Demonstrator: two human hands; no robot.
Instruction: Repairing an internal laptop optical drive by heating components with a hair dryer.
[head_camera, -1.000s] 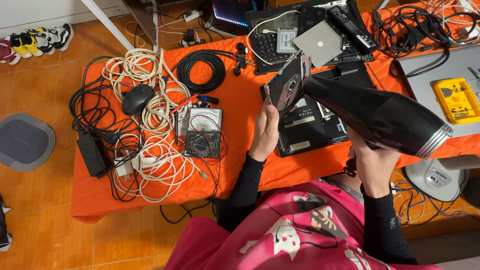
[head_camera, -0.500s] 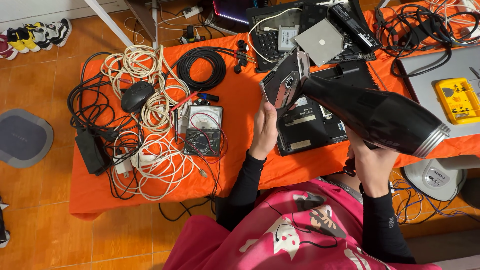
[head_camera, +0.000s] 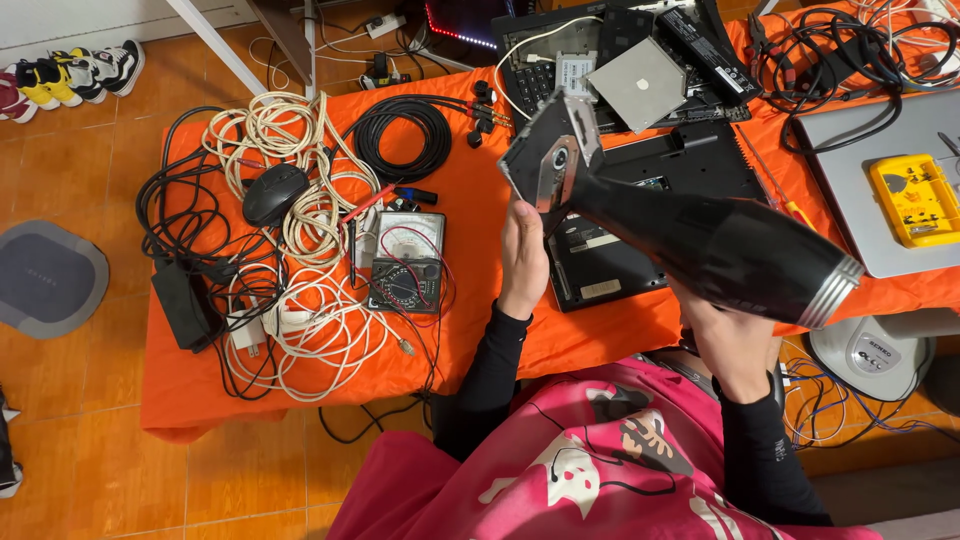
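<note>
My right hand (head_camera: 728, 343) grips the handle of a black hair dryer (head_camera: 712, 243) with a silver rear band, its nozzle aimed up-left. My left hand (head_camera: 523, 256) holds a flat grey metal drive (head_camera: 548, 157) upright right at the nozzle's mouth. Both are raised over an open black laptop base (head_camera: 640, 250) lying on the orange tablecloth (head_camera: 470, 215). My sleeves are black, over a pink top.
Left of my hands lie an analog multimeter (head_camera: 407, 262), tangled white cables (head_camera: 300, 210), a black mouse (head_camera: 273, 193), a black cable coil (head_camera: 403, 137) and a power adapter (head_camera: 185, 303). A silver laptop (head_camera: 900, 150) with a yellow tool case (head_camera: 917, 198) sits right. Shoes (head_camera: 70, 75) rest on the floor.
The dryer and the metal drive shifted slightly in my hands; the view drifted a little. Both grips are unchanged.
</note>
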